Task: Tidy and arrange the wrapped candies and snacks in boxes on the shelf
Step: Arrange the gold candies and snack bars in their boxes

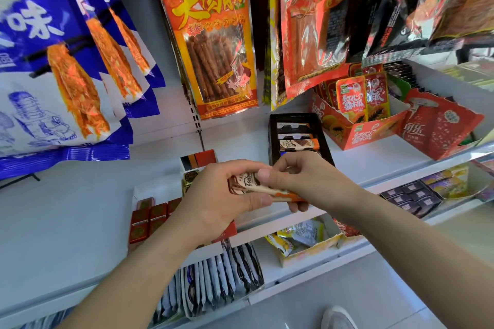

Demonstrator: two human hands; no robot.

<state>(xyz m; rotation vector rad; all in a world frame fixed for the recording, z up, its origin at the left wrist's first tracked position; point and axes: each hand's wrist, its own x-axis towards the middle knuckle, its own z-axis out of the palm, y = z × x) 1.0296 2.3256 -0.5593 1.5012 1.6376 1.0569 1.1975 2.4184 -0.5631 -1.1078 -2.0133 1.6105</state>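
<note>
My left hand point(227, 195) and my right hand point(296, 179) both hold a small stack of wrapped chocolate bars point(256, 187), brown, cream and orange, in front of the white shelf point(374, 160). My left fingers curl round the stack's left end; my right thumb and fingers pinch its right end. Just behind my right hand stands a black display box point(274, 136) with a few of the same bars lying in it. Below my left hand a white box point(160, 189) holds red and gold wrapped candies point(149, 219).
Red papaya-snack boxes point(355, 136) and a red cola-candy box point(438, 125) stand at the right of the shelf. Snack bags hang above: blue point(53, 61), orange point(211, 35), red point(315, 21). The lower shelf holds upright sachets point(222, 275), a yellow-packet box point(299, 240) and dark packets point(411, 197).
</note>
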